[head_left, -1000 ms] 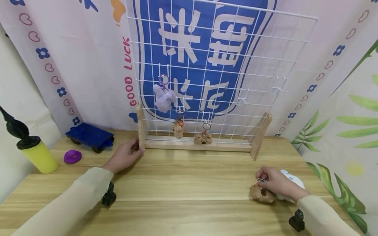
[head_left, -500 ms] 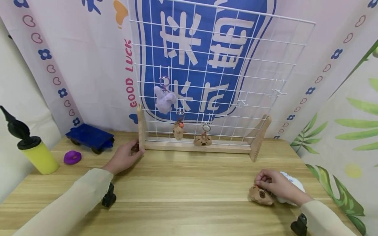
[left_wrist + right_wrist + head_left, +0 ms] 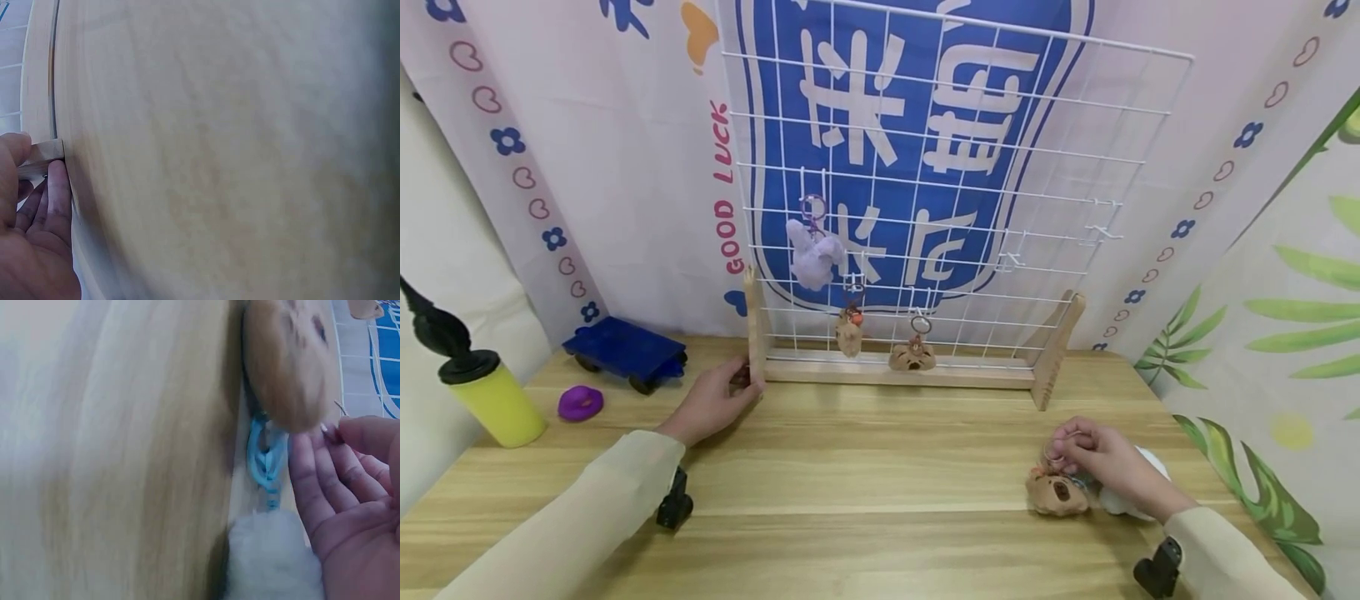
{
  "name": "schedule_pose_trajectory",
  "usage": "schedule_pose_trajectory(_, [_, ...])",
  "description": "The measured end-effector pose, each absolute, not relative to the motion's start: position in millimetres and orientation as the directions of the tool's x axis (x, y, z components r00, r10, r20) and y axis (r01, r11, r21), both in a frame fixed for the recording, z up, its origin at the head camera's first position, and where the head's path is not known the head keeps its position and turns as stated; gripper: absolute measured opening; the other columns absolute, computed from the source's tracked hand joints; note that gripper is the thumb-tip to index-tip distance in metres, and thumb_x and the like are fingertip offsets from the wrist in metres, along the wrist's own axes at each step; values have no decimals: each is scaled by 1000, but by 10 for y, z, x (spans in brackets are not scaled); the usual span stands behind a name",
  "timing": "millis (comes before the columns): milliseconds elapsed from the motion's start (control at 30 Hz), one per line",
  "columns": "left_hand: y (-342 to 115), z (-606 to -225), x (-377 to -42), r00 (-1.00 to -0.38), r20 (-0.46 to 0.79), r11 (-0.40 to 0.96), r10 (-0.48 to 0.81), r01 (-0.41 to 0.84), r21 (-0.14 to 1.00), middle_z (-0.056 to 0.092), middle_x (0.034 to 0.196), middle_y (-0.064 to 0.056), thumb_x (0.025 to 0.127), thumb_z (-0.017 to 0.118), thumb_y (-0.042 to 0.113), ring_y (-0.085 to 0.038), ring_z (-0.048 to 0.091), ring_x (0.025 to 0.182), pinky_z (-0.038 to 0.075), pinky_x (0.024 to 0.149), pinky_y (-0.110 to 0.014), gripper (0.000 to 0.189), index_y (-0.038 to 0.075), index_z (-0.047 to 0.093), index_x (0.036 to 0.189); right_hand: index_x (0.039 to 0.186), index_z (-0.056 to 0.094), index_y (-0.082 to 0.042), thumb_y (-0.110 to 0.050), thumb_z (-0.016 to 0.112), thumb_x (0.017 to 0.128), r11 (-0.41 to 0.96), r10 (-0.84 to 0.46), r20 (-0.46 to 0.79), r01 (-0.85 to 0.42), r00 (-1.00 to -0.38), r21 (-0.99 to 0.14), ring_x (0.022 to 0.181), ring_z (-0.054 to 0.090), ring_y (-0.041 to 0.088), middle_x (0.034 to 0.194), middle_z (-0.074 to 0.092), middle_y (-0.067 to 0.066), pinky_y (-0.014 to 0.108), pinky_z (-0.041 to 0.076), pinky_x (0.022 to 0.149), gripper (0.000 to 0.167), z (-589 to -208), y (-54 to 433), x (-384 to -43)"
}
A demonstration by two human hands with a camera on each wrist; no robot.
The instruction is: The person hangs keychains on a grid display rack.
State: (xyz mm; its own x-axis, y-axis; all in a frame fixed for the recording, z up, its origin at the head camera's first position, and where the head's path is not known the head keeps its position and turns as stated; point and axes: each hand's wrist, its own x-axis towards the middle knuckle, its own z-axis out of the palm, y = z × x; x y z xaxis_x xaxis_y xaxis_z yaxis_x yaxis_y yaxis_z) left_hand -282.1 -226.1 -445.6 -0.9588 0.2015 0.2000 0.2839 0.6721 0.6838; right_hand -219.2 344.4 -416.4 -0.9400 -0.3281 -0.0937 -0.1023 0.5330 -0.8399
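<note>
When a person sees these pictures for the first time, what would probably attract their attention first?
Probably the white grid before a blue emblem at the back of the table, where a lilac charm and two brown ones hang. Next, at the near right, the right grip holding a brown charm by its ring, beside a white plush. At far left, the yellow cylinder may also stand out.

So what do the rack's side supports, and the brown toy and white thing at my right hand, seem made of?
Side supports: probably matte wood, given pale tan tone and faint streaks.
Brown toy: smooth, perhaps fabric or soft plastic; blur leaves it open.
White thing: likely soft plush, from its fuzzy surface.
</note>
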Motion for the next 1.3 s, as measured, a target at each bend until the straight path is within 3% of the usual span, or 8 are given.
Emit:
schedule_pose_trajectory(133, [-2256, -4448, -2816, -958, 202, 672, 202, 286, 684, 67, 131, -30, 107, 61, 16, -44, 67, 120, 54, 105, -62, 51, -11, 47, 147, 124, 53, 17, -9, 55, 108, 467, -297, -82, -70, -951, -881, 94, 74, 4, 111, 76, 17, 24, 64, 84, 30, -4151, 3433, -2209])
schedule_pose_trajectory(267, [-2251, -4449, -2810, -958, 204, 672, 201, 286, 683, 67, 130, -30, 106, 61, 15, -44, 67, 119, 54, 104, -62, 50, -11, 48, 147, 131, 52, 14, -12, 57, 108, 394, -252, -90, -17, -964, -919, 100, 74, 4, 113, 76, 4, 23, 62, 91, 35, -4124, 3401, -2215])
schedule_pose_trajectory(467, [-2227, -4450, -2823, -957, 205, 677, 204, 289, 677, 67, 130, -31, 106, 61, 14, -44, 67, 119, 55, 104, -61, 51, -13, 47, 147, 136, 51, 14, -6, 56, 107, 244, -224, -60, 4, -973, -970, 104, 73, 4, 114, 77, -7, 21, 61, 94, 35, -4072, 3321, -2254])
schedule_pose_trajectory(700, [-2209, -4443, -2834, -959, 199, 682, 200, 282, 675, 67, 129, -31, 106, 61, 14, -43, 67, 117, 55, 103, -61, 49, -12, 48, 146, 127, 65, -3, -1, 57, 105, 17, -243, 66, -72, -968, -997, 102, 74, 6, 112, 79, -5, 21, 61, 93, 23, -3993, 3206, -2325])
schedule_pose_trajectory(900, [-2202, -4468, -2833, -959, 197, 677, 204, 283, 679, 67, 128, -30, 106, 61, 14, -43, 68, 116, 55, 103, -61, 49, -12, 48, 146, 115, 72, -13, 5, 56, 104, -192, -219, 180, -138, -959, -972, 99, 77, 9, 108, 81, -1, 21, 61, 92, 26, -3749, 3082, -2427])
schedule_pose_trajectory(1300, [-2235, -4448, -2815, -962, 192, 689, 193, 273, 671, 67, 130, -31, 107, 60, 16, -44, 67, 118, 55, 103, -61, 52, -12, 46, 148, 112, 72, -7, 1, 62, 102, -234, -184, 275, -230, -944, -945, 100, 79, 10, 109, 82, 1, 23, 62, 92, 16, -3098, 2852, -2606])
